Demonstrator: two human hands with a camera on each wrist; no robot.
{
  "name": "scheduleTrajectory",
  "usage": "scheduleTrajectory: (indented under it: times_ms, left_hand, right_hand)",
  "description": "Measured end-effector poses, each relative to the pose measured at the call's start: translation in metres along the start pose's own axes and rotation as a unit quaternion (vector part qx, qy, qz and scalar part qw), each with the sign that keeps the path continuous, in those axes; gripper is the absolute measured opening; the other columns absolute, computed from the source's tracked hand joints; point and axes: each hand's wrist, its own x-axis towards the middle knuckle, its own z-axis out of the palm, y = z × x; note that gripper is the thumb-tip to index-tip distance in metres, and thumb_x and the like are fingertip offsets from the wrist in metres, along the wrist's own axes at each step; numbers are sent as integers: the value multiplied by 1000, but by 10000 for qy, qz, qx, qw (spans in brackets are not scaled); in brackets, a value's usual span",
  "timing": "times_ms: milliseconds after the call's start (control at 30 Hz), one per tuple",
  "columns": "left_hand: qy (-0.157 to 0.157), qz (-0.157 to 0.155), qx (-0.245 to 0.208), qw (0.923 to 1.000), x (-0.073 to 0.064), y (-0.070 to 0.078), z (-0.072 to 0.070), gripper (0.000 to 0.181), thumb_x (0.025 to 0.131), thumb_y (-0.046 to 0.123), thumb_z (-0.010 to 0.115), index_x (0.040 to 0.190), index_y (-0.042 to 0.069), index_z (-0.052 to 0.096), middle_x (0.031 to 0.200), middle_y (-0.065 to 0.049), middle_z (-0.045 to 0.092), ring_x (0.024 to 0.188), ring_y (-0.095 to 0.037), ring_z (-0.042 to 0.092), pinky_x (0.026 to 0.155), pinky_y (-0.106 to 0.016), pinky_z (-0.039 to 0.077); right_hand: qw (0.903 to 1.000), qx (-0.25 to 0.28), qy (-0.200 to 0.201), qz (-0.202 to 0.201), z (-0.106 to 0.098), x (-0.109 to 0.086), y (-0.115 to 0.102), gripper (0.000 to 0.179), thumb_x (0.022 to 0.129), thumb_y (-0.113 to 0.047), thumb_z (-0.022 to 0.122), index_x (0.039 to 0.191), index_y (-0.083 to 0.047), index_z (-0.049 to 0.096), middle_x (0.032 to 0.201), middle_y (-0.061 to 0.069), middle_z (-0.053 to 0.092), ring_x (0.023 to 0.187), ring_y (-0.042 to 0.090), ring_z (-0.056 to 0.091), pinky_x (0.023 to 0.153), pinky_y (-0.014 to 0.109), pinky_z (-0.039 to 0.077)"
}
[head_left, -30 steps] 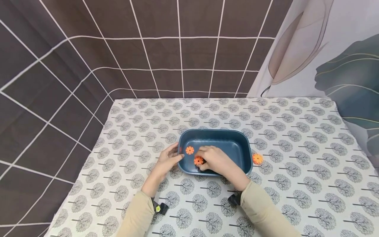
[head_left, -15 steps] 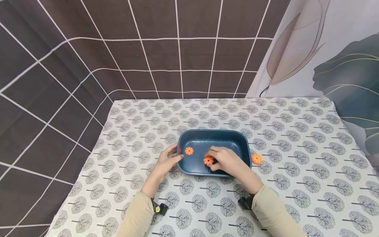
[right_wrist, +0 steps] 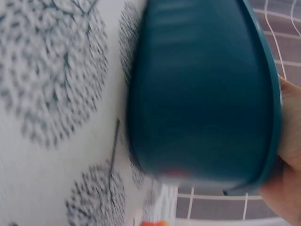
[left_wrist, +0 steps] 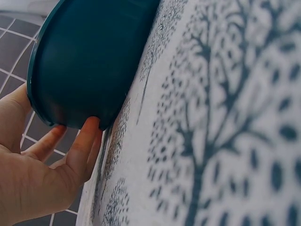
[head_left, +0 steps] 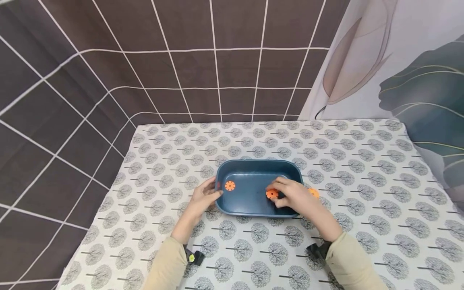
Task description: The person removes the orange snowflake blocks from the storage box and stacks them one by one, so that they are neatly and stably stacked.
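A dark blue oblong plastic tub [head_left: 250,213] stands on the table. My left hand [head_left: 203,198] grips its left end, thumb at the rim and fingertips against the outer wall, as the left wrist view also shows. Inside the tub, toward its right end, my right hand [head_left: 294,195] pinches an orange notched disc [head_left: 272,194]. Another orange notched disc [head_left: 230,185] lies flat on the tub floor at the left. Outside the right end lies an orange piece [head_left: 314,192], partly covered by my right hand. In the right wrist view the tub wall [right_wrist: 202,94] hides my fingertips.
A white cloth [head_left: 163,225] printed with grey trees covers the table. Dark curtains [head_left: 239,68] with a white grid hang behind and at the left. A pale leaf-patterned curtain [head_left: 409,80] hangs at the right.
My right hand has moved right along the tub with the orange disc in its fingers. The left hand keeps its grip on the tub's left end. The head view has shifted slightly.
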Motion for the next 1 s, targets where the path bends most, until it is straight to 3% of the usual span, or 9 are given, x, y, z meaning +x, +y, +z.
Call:
scheduleTrajectory:
  times_ms: [100,300,533,733,1000]
  left_hand:
    - [8,17,42,10000,-8,10,0,63,83,5,62,141,9,39,141,-18,42,122,-32,47,91,-34,52]
    - [-13,-35,66,10000,-9,12,1,63,82,5,62,141,11,39,142,-17,41,123,-31,47,91,-34,52]
    - [-13,-20,74,10000,-7,9,1,64,83,5,62,142,9,38,141,-19,41,123,-33,47,91,-34,52]
    - [-6,-42,-114,9999,8,-9,-2,65,82,6,64,142,13,39,141,-16,42,122,-31,48,87,-32,54]
    - [122,91,-67,9999,13,-20,-3,65,80,11,68,139,17,43,140,-13,44,124,-30,47,89,-33,53]
  right_hand:
    - [9994,37,-16,338,-6,-2,3,35,71,-9,68,106,-5,68,103,3,63,92,21,61,76,37,55]
    - [9969,178,133,753,-16,-12,8,40,70,-7,71,110,-2,66,108,8,62,92,26,62,79,41,56]
    - [9953,72,876,394,-18,-24,17,38,66,-7,79,101,-1,67,100,7,63,85,23,63,73,39,58]
    - [9877,5,1564,71,-20,-32,25,38,63,-6,80,99,-1,66,95,6,64,82,20,63,71,36,58]
    - [9850,138,1687,347,-30,-39,29,41,62,-3,80,100,-2,64,95,5,64,79,13,59,61,27,58]
